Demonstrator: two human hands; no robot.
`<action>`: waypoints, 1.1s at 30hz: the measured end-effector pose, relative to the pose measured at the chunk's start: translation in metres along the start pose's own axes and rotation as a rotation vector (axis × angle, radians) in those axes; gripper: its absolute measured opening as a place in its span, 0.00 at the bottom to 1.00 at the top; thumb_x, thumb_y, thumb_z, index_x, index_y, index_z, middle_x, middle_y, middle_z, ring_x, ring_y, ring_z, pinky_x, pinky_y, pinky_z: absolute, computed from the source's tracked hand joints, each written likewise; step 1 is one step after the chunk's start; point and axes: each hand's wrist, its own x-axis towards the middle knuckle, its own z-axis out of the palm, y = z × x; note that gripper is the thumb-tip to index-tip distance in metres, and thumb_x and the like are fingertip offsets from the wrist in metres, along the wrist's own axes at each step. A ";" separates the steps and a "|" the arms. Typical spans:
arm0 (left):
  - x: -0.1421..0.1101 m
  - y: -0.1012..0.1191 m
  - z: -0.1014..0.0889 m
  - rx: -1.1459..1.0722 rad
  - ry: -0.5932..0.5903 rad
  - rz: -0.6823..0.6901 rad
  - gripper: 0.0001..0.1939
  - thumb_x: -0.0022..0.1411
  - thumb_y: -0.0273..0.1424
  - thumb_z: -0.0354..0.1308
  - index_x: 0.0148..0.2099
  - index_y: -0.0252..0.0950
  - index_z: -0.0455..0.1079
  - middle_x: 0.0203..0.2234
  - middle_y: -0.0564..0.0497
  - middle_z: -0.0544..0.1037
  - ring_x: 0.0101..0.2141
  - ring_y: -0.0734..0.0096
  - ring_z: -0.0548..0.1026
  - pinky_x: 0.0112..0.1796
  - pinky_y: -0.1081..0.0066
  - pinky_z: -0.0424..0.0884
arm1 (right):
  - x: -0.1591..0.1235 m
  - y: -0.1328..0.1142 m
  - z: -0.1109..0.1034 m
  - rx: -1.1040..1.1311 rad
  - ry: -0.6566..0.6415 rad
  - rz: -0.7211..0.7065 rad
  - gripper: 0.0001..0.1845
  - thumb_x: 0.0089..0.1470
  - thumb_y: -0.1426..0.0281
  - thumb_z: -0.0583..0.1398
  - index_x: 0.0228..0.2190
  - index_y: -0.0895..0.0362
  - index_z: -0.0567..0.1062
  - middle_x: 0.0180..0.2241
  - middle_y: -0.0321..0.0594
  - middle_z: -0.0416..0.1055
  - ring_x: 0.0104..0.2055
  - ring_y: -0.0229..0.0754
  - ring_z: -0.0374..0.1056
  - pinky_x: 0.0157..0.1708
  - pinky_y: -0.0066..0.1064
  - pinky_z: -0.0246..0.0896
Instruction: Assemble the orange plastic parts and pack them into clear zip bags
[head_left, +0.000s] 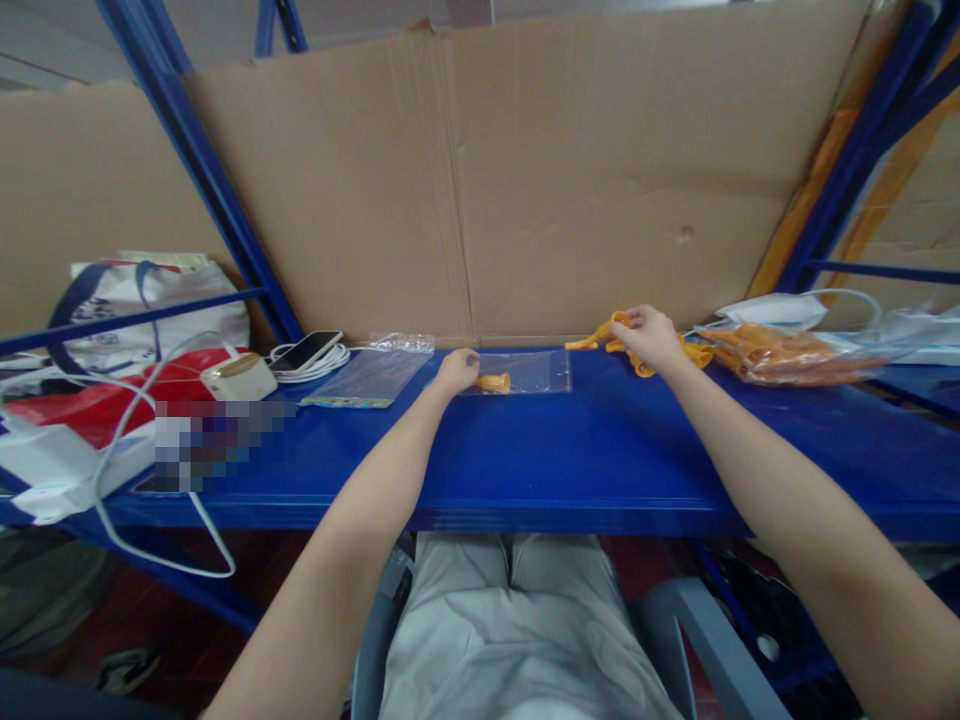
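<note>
My left hand (457, 371) is closed on the blue shelf, its fingers curled at the near end of a short orange plastic piece with a flared end (494, 382). That piece lies on or in a clear flat plastic bag (546, 371); I cannot tell which. My right hand (651, 336) pinches another orange plastic piece (596, 334), long and narrow at its left end. Beneath and beside the right hand lie several loose orange pieces (697, 352), partly covered by it.
At right sits a clear bag full of orange pieces (787, 355). Left of my hands are a stack of flat clear bags (367, 377), a phone (309, 351), coiled white cable, a white adapter (240, 377) and a cloth bag (165, 310). Cardboard (562, 180) walls the back between blue posts.
</note>
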 end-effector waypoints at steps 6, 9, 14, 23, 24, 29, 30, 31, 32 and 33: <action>0.001 -0.001 0.006 -0.014 -0.049 -0.010 0.18 0.66 0.29 0.50 0.55 0.31 0.72 0.55 0.42 0.75 0.56 0.62 0.72 0.56 0.70 0.64 | -0.003 -0.010 -0.006 0.347 -0.221 -0.028 0.08 0.49 0.70 0.65 0.33 0.58 0.71 0.21 0.34 0.71 0.19 0.33 0.65 0.20 0.23 0.59; 0.003 -0.003 0.009 -0.024 -0.076 -0.002 0.19 0.67 0.30 0.49 0.56 0.30 0.71 0.56 0.41 0.74 0.57 0.62 0.70 0.57 0.70 0.63 | -0.007 -0.013 -0.009 0.405 -0.372 -0.039 0.08 0.48 0.73 0.66 0.31 0.57 0.71 0.19 0.32 0.70 0.18 0.32 0.65 0.18 0.22 0.57; 0.005 -0.004 0.010 -0.037 -0.097 0.006 0.20 0.66 0.33 0.50 0.56 0.31 0.70 0.56 0.41 0.74 0.57 0.61 0.70 0.57 0.68 0.63 | -0.014 -0.011 -0.004 0.420 -0.546 -0.021 0.12 0.44 0.74 0.68 0.33 0.57 0.72 0.24 0.34 0.74 0.23 0.34 0.69 0.25 0.25 0.65; 0.005 0.001 0.010 -0.234 -0.157 0.043 0.21 0.68 0.35 0.46 0.55 0.30 0.71 0.56 0.40 0.74 0.57 0.61 0.70 0.57 0.66 0.63 | -0.029 -0.018 0.024 0.427 -0.650 0.134 0.09 0.47 0.76 0.68 0.32 0.60 0.74 0.26 0.40 0.76 0.27 0.36 0.71 0.30 0.28 0.69; 0.005 0.002 0.011 -0.264 -0.162 0.057 0.22 0.68 0.35 0.45 0.55 0.29 0.71 0.56 0.40 0.74 0.57 0.61 0.70 0.57 0.65 0.63 | -0.032 -0.020 0.025 0.431 -0.677 0.150 0.08 0.47 0.77 0.67 0.31 0.60 0.74 0.25 0.39 0.75 0.26 0.36 0.70 0.30 0.28 0.69; 0.000 0.014 0.015 -0.355 -0.179 0.103 0.23 0.70 0.35 0.41 0.55 0.30 0.72 0.58 0.42 0.72 0.60 0.61 0.67 0.60 0.64 0.60 | -0.039 -0.028 0.031 0.391 -0.712 0.135 0.05 0.46 0.76 0.66 0.29 0.60 0.76 0.25 0.38 0.75 0.25 0.36 0.69 0.30 0.28 0.69; 0.000 0.016 0.016 -0.369 -0.180 0.100 0.23 0.70 0.35 0.41 0.55 0.31 0.71 0.59 0.42 0.71 0.61 0.61 0.66 0.60 0.64 0.59 | -0.039 -0.028 0.032 0.372 -0.705 0.109 0.05 0.46 0.76 0.67 0.29 0.60 0.76 0.26 0.38 0.75 0.26 0.36 0.69 0.31 0.29 0.69; -0.001 0.019 0.016 -0.386 -0.184 0.093 0.23 0.71 0.36 0.40 0.56 0.32 0.71 0.60 0.42 0.70 0.61 0.62 0.66 0.60 0.64 0.60 | -0.040 -0.028 0.033 0.348 -0.694 0.072 0.05 0.46 0.75 0.67 0.29 0.60 0.77 0.26 0.38 0.75 0.27 0.36 0.69 0.31 0.29 0.69; -0.002 0.022 0.017 -0.405 -0.190 0.083 0.23 0.71 0.36 0.40 0.57 0.32 0.70 0.60 0.42 0.70 0.61 0.62 0.66 0.60 0.64 0.60 | -0.040 -0.027 0.034 0.321 -0.684 0.024 0.05 0.45 0.74 0.67 0.29 0.59 0.77 0.27 0.38 0.76 0.28 0.37 0.70 0.33 0.30 0.69; -0.003 0.024 0.017 -0.425 -0.198 0.070 0.23 0.71 0.37 0.40 0.57 0.33 0.70 0.60 0.42 0.70 0.61 0.62 0.66 0.59 0.65 0.61 | -0.039 -0.026 0.036 0.294 -0.677 -0.033 0.05 0.45 0.73 0.67 0.29 0.59 0.78 0.29 0.38 0.77 0.29 0.38 0.71 0.34 0.30 0.69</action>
